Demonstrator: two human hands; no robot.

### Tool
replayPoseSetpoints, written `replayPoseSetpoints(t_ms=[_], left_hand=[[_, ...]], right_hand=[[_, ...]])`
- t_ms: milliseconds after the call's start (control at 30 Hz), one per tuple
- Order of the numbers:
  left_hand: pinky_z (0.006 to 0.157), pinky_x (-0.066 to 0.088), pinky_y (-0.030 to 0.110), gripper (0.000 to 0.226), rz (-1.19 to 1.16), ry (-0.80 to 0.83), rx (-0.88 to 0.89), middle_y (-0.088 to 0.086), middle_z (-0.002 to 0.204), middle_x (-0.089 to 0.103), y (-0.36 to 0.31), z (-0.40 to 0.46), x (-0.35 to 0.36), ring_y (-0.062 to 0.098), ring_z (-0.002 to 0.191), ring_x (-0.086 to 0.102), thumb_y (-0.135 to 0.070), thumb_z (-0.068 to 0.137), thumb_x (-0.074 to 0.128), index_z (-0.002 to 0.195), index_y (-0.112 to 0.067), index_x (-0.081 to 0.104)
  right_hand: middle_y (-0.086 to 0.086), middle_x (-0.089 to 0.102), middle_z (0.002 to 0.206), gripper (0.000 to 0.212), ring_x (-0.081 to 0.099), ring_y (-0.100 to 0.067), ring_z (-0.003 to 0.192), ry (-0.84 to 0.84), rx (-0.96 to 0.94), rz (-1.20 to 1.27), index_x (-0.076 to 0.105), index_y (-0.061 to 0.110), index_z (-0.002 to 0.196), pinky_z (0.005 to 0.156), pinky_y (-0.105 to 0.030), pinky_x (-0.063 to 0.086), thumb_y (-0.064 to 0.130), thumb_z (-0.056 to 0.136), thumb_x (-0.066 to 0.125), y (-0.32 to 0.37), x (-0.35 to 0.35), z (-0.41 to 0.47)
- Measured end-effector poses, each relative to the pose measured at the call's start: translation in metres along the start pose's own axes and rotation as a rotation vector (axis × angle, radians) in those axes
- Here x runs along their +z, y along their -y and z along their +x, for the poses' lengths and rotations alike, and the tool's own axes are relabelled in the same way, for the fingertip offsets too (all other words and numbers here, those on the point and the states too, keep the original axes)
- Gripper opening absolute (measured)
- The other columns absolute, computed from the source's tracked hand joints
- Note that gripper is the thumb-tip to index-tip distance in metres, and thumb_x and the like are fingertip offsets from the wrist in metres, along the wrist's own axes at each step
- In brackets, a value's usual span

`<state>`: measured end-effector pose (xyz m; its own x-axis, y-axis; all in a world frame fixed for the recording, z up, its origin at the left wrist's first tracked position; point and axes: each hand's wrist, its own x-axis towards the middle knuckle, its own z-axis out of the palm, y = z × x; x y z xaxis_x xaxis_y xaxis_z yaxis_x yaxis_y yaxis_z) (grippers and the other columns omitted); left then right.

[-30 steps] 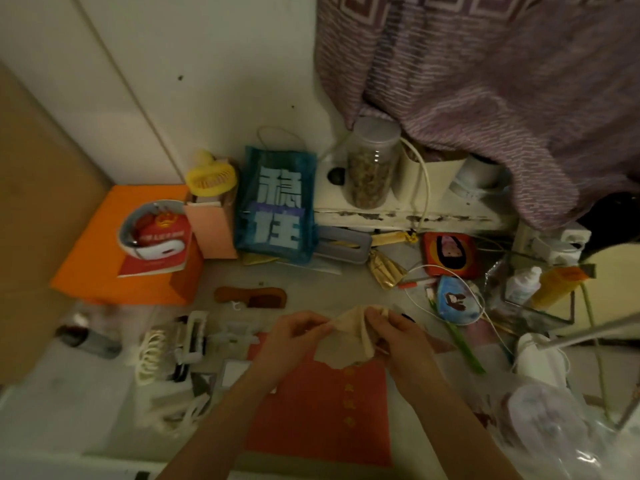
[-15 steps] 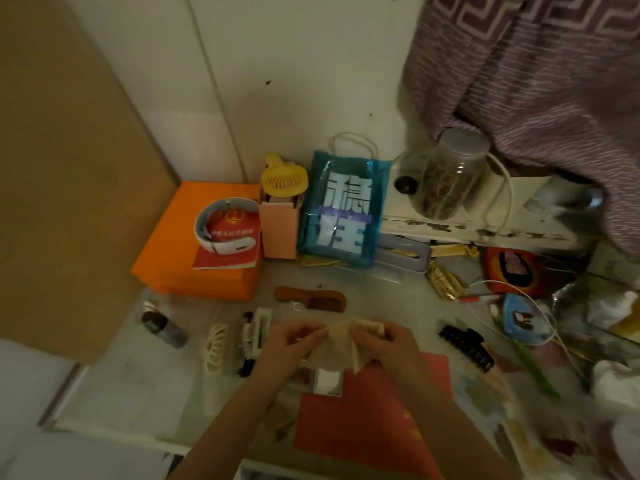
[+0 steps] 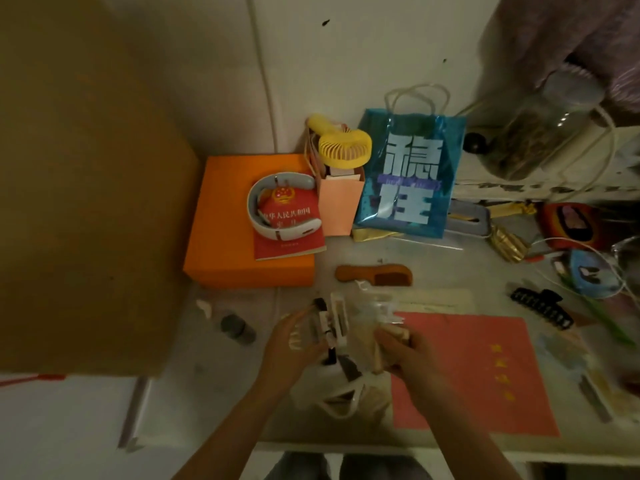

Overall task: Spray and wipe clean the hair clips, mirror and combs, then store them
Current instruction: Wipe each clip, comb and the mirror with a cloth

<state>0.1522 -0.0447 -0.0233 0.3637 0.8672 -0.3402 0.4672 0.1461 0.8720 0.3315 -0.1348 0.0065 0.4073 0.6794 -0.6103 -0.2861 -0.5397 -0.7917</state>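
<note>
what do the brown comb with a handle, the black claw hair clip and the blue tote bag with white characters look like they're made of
Brown comb with a handle: looks like wood, with a warm reddish-brown matte surface; grain is too blurred to confirm.
Black claw hair clip: probably plastic, with uniform black moulded teeth and a dull sheen.
Blue tote bag with white characters: seems glossy plastic film, with bright reflections on its front, and pale cord handles.

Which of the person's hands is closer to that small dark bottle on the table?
The left hand. It sits just to the right of the small dark bottle, among the hair clips. The right hand, gripping a beige cloth, is farther right, beyond the left.
</note>
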Motion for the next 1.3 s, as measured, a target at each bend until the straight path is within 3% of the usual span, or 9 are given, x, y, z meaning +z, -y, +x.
replayPoseSetpoints(t_ms=[100,200,300,400,567,767,933,1033,1300], left_hand=[[0.075,0.041,-0.001,0.051,0.012,-0.032,-0.033,-0.020,0.099,0.057,0.020,0.003,-0.006,-0.019,0.087,0.056,-0.009,0.066,0.084,0.100,-0.031,0.053],[0.085,0.037,0.000,0.050,0.047,-0.040,-0.060,-0.016,0.106,0.055,0.040,0.008,-0.007,-0.003,0.103,0.056,-0.018,0.069,0.082,0.109,-0.027,0.054],[0.103,0.041,0.027,0.067,-0.040,-0.060,-0.204,-0.005,0.124,0.055,0.053,0.010,-0.008,0.015,0.119,0.052,-0.017,0.070,0.081,0.128,-0.018,0.049],[0.101,0.045,0.042,0.071,-0.121,-0.128,-0.244,0.002,0.125,0.058,0.060,0.013,-0.010,0.021,0.116,0.055,-0.008,0.069,0.081,0.132,-0.015,0.048],[0.091,0.050,0.033,0.067,-0.236,-0.170,-0.308,-0.008,0.111,0.059,0.074,0.016,-0.010,0.014,0.104,0.059,-0.004,0.073,0.077,0.133,-0.016,0.049],[0.091,0.043,0.020,0.057,-0.207,-0.260,-0.357,0.008,0.128,0.060,0.080,0.017,-0.005,0.019,0.114,0.058,-0.010,0.081,0.072,0.134,-0.008,0.051],[0.065,0.034,-0.008,0.038,-0.134,-0.387,-0.360,0.016,0.113,0.067,0.082,0.020,0.001,0.024,0.103,0.062,-0.009,0.083,0.069,0.120,-0.003,0.063],[0.060,0.036,-0.005,0.031,-0.131,-0.425,-0.377,0.014,0.106,0.070,0.080,0.020,0.001,0.014,0.089,0.060,-0.008,0.083,0.069,0.114,-0.003,0.067],[0.082,0.049,0.028,0.019,-0.153,-0.439,-0.351,0.009,0.096,0.071,0.073,0.004,-0.004,0.016,0.081,0.062,-0.007,0.084,0.068,0.103,-0.007,0.071]], right_hand=[[-0.016,0.071,0.091,0.018,0.070,-0.031,0.083,-0.031,0.019,0.013,0.065,0.002,0.098,0.078,-0.049,0.057,0.015,0.086,0.064,-0.009,0.007,0.000],[-0.015,0.070,0.089,0.014,0.069,-0.031,0.081,-0.040,0.048,0.050,0.064,0.004,0.097,0.074,-0.045,0.058,0.012,0.086,0.063,-0.016,0.010,-0.001],[-0.017,0.070,0.094,0.023,0.069,-0.033,0.084,-0.030,0.071,0.030,0.065,0.003,0.103,0.072,-0.043,0.058,0.015,0.085,0.064,-0.025,0.009,0.001],[-0.016,0.071,0.096,0.026,0.070,-0.031,0.085,-0.024,0.086,0.023,0.065,0.004,0.105,0.073,-0.042,0.058,0.020,0.084,0.064,-0.033,0.008,0.001],[-0.015,0.070,0.098,0.031,0.068,-0.032,0.089,0.002,0.135,0.009,0.064,0.005,0.106,0.080,-0.047,0.057,0.023,0.081,0.066,-0.041,0.012,0.002],[-0.014,0.070,0.098,0.027,0.069,-0.031,0.089,-0.019,0.155,-0.011,0.064,0.006,0.105,0.082,-0.047,0.056,0.021,0.083,0.066,-0.040,0.022,0.010],[-0.015,0.068,0.098,0.019,0.067,-0.030,0.089,-0.004,0.138,0.016,0.064,0.007,0.103,0.073,-0.037,0.058,0.018,0.087,0.063,-0.036,0.030,0.010],[-0.015,0.067,0.098,0.019,0.067,-0.029,0.087,0.004,0.141,0.034,0.064,0.006,0.103,0.064,-0.029,0.056,0.015,0.087,0.062,-0.035,0.032,0.008],[-0.012,0.068,0.095,0.012,0.068,-0.026,0.083,-0.004,0.139,0.051,0.063,0.010,0.098,0.065,-0.031,0.057,0.015,0.087,0.061,-0.034,0.029,0.000]])
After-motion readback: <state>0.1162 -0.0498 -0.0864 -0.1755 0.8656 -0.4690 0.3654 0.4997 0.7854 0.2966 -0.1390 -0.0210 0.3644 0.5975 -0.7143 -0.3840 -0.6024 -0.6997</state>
